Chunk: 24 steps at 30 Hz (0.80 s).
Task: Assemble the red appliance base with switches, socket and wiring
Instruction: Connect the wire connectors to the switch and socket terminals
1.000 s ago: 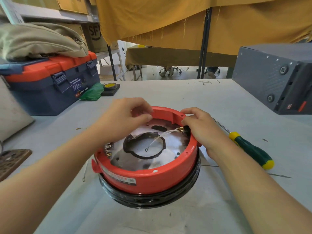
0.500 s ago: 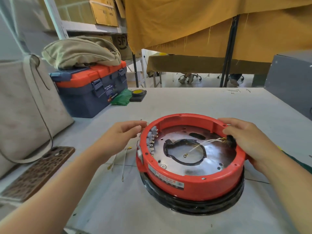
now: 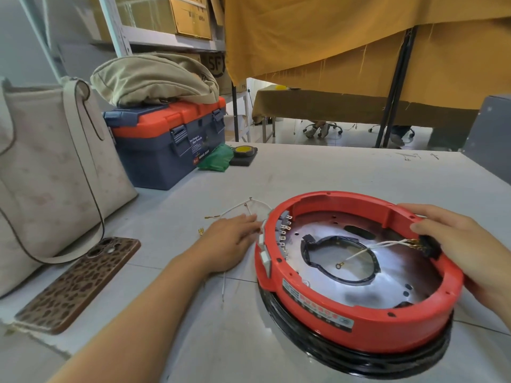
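Note:
The red appliance base (image 3: 359,322) lies upside down on a black ring at the right of the table. Inside it, a row of switch terminals (image 3: 283,230) lines the left wall. A black socket (image 3: 430,246) sits at the right wall, and white wires (image 3: 367,248) run from it over the metal plate (image 3: 345,288). My right hand (image 3: 464,244) grips the base's right rim beside the socket. My left hand (image 3: 229,239) rests flat on the table just left of the base, its fingers touching loose white wires (image 3: 235,210) with brass terminals.
A blue and orange toolbox (image 3: 166,150) with a khaki bag (image 3: 154,78) on top stands at the back left. Nearer are a beige tote bag (image 3: 55,175) and a phone (image 3: 80,283). A green cloth (image 3: 215,160) and a tape measure (image 3: 243,154) lie behind the wires.
My left hand left the base's interior and moved down to the loose wires on the table at its left. My view swung left. The right hand stayed on the rim.

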Available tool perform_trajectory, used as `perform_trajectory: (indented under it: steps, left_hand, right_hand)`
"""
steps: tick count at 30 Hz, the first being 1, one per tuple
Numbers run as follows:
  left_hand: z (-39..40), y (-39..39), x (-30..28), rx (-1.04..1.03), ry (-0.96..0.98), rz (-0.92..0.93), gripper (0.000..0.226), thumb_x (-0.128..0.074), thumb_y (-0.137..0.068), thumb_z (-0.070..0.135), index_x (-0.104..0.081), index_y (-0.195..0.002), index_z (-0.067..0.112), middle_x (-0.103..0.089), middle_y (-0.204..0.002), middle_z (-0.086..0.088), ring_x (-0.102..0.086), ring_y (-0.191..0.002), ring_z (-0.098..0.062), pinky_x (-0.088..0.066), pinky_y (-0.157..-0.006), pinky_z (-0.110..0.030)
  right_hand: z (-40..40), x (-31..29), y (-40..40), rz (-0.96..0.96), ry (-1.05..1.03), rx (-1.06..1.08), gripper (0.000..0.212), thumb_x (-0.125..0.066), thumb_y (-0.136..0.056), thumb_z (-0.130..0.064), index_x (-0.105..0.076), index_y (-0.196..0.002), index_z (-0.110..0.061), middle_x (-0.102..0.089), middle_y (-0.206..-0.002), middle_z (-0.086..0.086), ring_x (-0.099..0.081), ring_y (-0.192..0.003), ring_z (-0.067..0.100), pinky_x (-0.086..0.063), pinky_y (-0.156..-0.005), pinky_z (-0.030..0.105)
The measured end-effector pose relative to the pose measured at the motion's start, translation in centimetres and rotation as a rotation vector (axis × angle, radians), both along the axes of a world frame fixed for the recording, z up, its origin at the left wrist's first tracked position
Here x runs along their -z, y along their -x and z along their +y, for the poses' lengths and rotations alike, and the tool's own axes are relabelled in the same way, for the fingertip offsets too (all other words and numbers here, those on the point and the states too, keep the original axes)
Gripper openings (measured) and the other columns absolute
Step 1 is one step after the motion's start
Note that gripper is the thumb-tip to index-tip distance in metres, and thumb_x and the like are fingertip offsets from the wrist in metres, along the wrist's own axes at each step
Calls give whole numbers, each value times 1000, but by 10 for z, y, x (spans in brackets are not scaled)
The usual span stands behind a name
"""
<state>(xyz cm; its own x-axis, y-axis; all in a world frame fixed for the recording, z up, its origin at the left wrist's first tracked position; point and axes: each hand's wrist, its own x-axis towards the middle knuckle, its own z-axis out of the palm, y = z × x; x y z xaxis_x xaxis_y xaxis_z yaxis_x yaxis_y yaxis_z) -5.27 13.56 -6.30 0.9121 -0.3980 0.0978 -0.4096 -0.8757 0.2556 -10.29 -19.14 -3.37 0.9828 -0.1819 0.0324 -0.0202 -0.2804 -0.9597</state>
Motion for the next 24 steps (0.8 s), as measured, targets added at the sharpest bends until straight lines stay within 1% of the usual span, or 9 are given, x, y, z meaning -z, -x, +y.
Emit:
perform_trajectory:
  steps: [3,5,9,11,15,17,20,22,24]
  left_hand:
    - [7,2,1,-79,80,-26,38,-44,-97,21,-51,-134,23,-40,-147,5,-37,-135,-12,-30,-111,-28]
    - [12,3,1,-121,143,-53,34,-51,-94,18,-59,-127,20,-49,-141,5,-44,-130,-12,-31,-106,-21]
    - [18,5,-1,-194,171,-97,29,-53,-92,11,-67,-116,18,-62,-126,2,-53,-120,-15,-35,-101,-21]
    - [19,5,-2,-200,159,-107,27,-53,-91,9,-69,-110,19,-65,-121,2,-55,-115,-16,-38,-100,-24]
    - [18,5,-3,-208,105,-124,19,-56,-91,16,-71,-101,23,-63,-108,1,-54,-103,-18,-42,-92,-30]
    - [17,5,-3,-219,99,-134,16,-57,-90,18,-70,-97,24,-61,-103,1,-53,-99,-18,-42,-89,-31]
    - [17,5,-1,-221,80,-132,13,-57,-91,22,-68,-96,26,-56,-97,2,-50,-97,-17,-43,-88,-34]
    - [16,5,-1,-212,77,-131,11,-57,-91,25,-67,-96,26,-52,-94,4,-49,-96,-17,-43,-88,-36]
    - [16,5,-1,-210,75,-124,11,-56,-91,25,-66,-96,25,-52,-95,4,-49,-96,-17,-43,-88,-37]
  right_hand:
    - [-1,3,-2,-13,-4,0,40,-52,-85,-6,-73,-95,-38,-75,-92,-5,-67,-98,26,-54,-85,44]
    - [-2,5,-3,-14,-7,6,39,-52,-85,-8,-72,-97,-39,-75,-92,-3,-67,-99,28,-55,-81,46]
    - [-5,8,-5,-18,-1,13,39,-52,-83,-10,-72,-100,-39,-75,-92,-2,-66,-100,31,-47,-96,53]
    - [-4,8,-5,-21,7,8,39,-52,-83,-11,-72,-100,-39,-75,-92,-3,-66,-100,31,-46,-97,53]
    - [-5,11,-7,-25,-4,4,39,-53,-80,-12,-71,-101,-39,-75,-94,-3,-67,-100,29,-51,-93,51]
    - [-6,12,-8,-32,-15,1,38,-54,-78,-15,-71,-102,-38,-75,-95,-2,-66,-101,30,-48,-97,53]
    - [-7,13,-9,-41,-11,-1,38,-53,-80,-12,-72,-101,-38,-75,-94,-3,-65,-102,31,-48,-96,53]
    - [-7,13,-8,-44,-9,-9,39,-52,-81,-11,-71,-102,-38,-74,-96,-4,-66,-103,30,-52,-87,51]
    - [-6,14,-8,-49,-17,-13,39,-51,-82,-11,-71,-102,-37,-74,-97,-2,-65,-104,32,-50,-91,51]
